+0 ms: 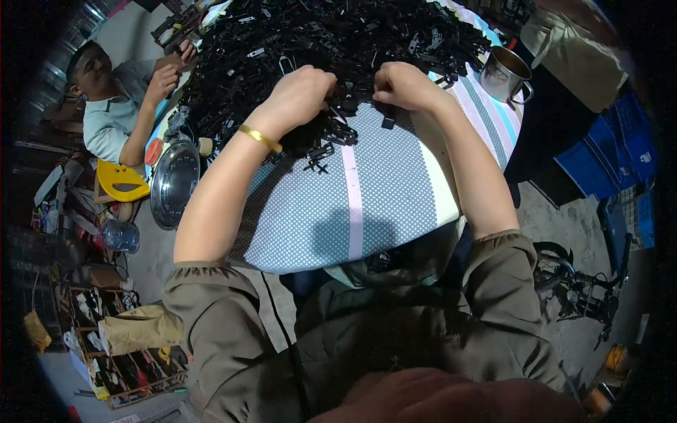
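A large heap of small black plastic parts (324,35) covers the far side of a table with a patterned cloth (391,190). At the heap's near edge is my left hand (302,95), its fingers curled inward and their tips hidden among the parts. My right hand (407,86) is a short way to the right, thumb and fingers pinched together at the edge of the pile. What either hand holds is too small or hidden to name. A small black piece (388,120) shows just below the right fingers. Several loose black parts (321,156) lie on the cloth below my left hand.
A metal mug (505,74) stands at the table's right edge. On the left are a shiny metal basin (175,185) and a red round lid (154,151). Another person (116,106) sits at the far left, hands by the heap. Blue crates (613,151) stand at right.
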A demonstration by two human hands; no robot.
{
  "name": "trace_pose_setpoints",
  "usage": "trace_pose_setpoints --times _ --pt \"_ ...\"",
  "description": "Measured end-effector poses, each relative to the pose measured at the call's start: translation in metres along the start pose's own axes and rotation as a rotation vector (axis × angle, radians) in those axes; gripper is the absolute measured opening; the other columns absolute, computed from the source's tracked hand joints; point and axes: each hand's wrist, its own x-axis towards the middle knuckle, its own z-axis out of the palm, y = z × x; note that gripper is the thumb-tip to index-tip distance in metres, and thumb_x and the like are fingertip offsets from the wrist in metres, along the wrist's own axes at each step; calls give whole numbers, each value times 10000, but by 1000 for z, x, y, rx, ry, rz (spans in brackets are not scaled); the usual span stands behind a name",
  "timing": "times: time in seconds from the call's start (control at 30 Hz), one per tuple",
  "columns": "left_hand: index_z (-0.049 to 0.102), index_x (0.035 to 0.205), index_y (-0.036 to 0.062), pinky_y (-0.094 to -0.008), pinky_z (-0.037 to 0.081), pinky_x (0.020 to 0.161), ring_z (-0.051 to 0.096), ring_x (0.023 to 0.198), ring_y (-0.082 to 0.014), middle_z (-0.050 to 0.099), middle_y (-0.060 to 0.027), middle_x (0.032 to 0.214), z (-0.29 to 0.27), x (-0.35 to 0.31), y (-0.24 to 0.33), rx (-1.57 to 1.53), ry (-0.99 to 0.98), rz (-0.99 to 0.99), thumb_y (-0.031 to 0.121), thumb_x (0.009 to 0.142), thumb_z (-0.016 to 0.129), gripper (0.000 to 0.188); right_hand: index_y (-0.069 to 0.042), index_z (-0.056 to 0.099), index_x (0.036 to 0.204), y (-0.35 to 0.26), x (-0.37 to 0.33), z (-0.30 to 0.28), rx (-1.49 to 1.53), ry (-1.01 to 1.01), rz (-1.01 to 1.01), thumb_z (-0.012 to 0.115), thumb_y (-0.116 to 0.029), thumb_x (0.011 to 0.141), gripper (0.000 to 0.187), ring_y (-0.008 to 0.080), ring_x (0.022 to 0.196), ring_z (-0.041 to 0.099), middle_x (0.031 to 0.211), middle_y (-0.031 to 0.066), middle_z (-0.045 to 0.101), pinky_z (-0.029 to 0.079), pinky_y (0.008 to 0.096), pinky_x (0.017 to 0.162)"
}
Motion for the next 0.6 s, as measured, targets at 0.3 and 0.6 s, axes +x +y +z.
trace_pose_setpoints --times 0.3,0.6 --pt "541 829 38 -325 376 748 463 936 -261 507 -120 976 18 -63 40 302 338 -55 62 700 479 145 -16 580 872 -31 4 -9 321 318 10 565 -176 792 179 182 616 574 717 117 606 450 288 587" --pt "599 772 -3 -357 474 706 536 803 -279 564 -148 818 25 -33 49 59 361 -77 17 682 540 109 -13 604 764 -28 9 -5 257 551 158 635 -281 787 271 105 497 496 561 57 555 396 247 477"
